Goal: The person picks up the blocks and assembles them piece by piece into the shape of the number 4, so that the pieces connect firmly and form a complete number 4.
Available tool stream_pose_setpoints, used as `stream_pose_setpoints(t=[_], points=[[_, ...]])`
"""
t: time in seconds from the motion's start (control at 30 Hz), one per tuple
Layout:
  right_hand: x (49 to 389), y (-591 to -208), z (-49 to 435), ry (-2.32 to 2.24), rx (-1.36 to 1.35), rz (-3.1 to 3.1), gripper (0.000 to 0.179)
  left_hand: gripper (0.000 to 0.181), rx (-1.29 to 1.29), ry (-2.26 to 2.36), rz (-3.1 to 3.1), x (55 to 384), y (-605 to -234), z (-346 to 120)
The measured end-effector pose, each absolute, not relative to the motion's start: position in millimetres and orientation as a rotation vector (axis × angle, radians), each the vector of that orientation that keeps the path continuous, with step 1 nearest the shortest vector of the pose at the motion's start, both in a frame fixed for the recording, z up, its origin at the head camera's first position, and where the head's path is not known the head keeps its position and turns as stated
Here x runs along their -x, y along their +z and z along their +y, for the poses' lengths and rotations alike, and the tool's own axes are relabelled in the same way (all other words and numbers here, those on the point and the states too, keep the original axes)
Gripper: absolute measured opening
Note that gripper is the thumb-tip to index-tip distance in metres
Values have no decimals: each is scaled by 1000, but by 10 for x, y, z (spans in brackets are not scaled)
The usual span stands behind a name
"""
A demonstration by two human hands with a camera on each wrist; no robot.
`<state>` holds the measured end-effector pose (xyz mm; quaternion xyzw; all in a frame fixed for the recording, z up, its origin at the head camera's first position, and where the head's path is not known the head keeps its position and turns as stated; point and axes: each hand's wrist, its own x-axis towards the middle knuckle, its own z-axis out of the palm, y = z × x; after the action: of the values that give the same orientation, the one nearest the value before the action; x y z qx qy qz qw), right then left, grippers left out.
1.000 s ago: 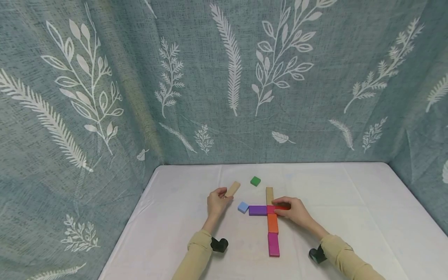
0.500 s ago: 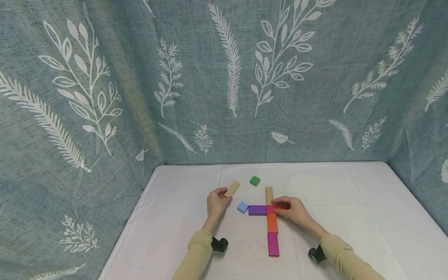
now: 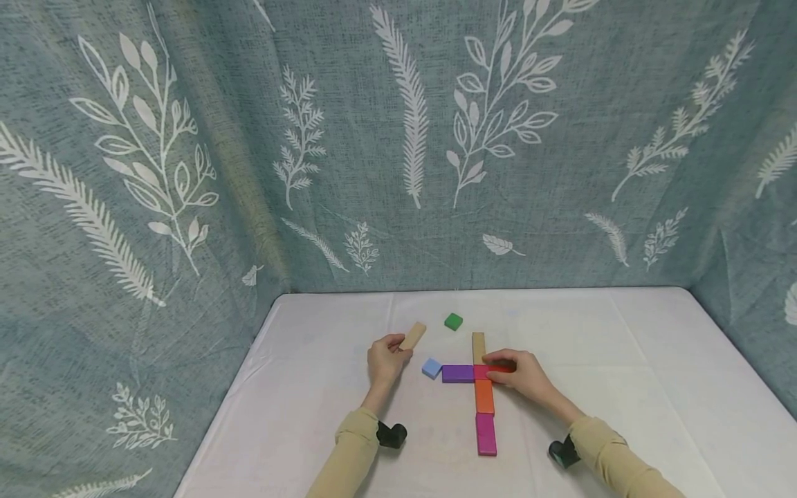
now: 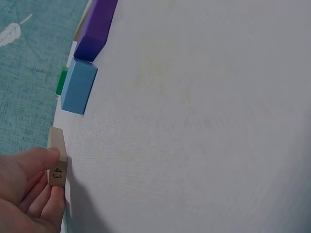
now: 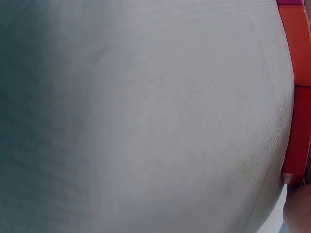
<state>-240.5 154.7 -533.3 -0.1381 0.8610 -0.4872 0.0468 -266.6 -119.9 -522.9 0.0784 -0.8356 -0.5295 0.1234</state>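
In the head view, my left hand pinches a pale wooden block; the left wrist view shows "43" on its side, thumb on top and fingers below. My right hand holds a red block between thumb and fingers, partly covering it. That block lies at the right of a flat cross. A purple block forms the left arm, a tan block the far arm. Nearer me come an orange block and a magenta block. Only a fingertip shows in the right wrist view.
A light blue block lies turned at the purple block's left end. Farther back sits a green block. The white-covered table ends at a patterned teal curtain behind and at the sides.
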Motion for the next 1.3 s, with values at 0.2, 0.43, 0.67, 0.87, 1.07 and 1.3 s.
stream_pose_setpoints(t=[0.2, 0.43, 0.67, 0.87, 1.07, 1.3], points=[[2413, -5338, 1548, -1492, 420, 2620, 32, 29, -252, -1539, -2440, 2678, -5259, -1190], [2406, -5329, 1549, -1490, 428, 2625, 32, 29, -286, -1559, -2424, 2667, -5241, -1160], [2407, -5324, 1552, -1468, 437, 2647, 31, 28, -328, -1594, -2404, 2664, -5188, -1102], [2408, -5333, 1555, -1477, 450, 2645, 31, 26, -321, -1641, -2349, 2662, -5086, -1039], [2400, -5319, 1550, -1471, 437, 2649, 31, 25, -234, -1713, -2268, 2671, -4945, -965], [2395, -5308, 1544, -1458, 434, 2657, 31, 25, -162, -1744, -2243, 2654, -4811, -877]])
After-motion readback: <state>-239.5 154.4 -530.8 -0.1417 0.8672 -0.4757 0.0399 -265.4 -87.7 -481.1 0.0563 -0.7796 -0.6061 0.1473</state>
